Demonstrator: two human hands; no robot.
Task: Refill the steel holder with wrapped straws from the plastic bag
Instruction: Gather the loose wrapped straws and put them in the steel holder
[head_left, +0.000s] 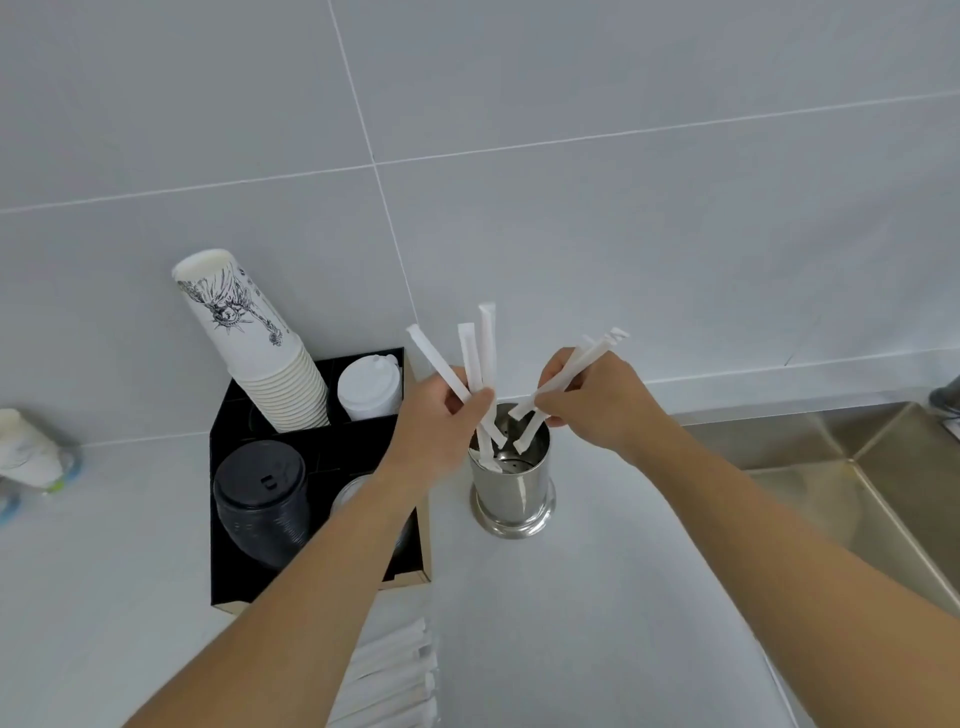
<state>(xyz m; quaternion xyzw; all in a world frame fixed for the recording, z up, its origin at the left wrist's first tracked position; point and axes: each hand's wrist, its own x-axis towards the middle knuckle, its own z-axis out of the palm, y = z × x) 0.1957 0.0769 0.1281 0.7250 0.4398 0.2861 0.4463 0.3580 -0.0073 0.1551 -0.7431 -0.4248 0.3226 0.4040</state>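
A pale grey tiled wall (571, 104) stood behind a smooth white counter (597, 597). On that counter, right in the middle, sat the shiny round steel holder (511, 488). It was nearly empty, and its bottom showed through the open top.

The left hand (441, 431) was closed around three thin white paper-wrapped straws (480, 358). They fanned out above the fingers, and their low ends poked down into the holder. The right hand (597, 400) was pinched shut on a few more wrapped straws (576, 369), which leaned to the right, with their low ends just over the holder's mouth.

The straws looked very light and thin. The paper looked smooth, so they could slip out of a loose grip, and they could bend if squeezed hard. It seemed best to hold them near the middle, a few together, and let them slide in end first. The holder looked heavy enough to stay put by itself.

Near the bottom edge lay the clear plastic bag of wrapped straws (389, 675), partly hidden under the left arm. To the left of the holder stood a black box with compartments (228, 571). It held a tall stack of white paper cups with a drawing on them (254, 343), some white lids (369, 387) and a stack of black lids (260, 499). A steel sink (857, 478) sat to the right.
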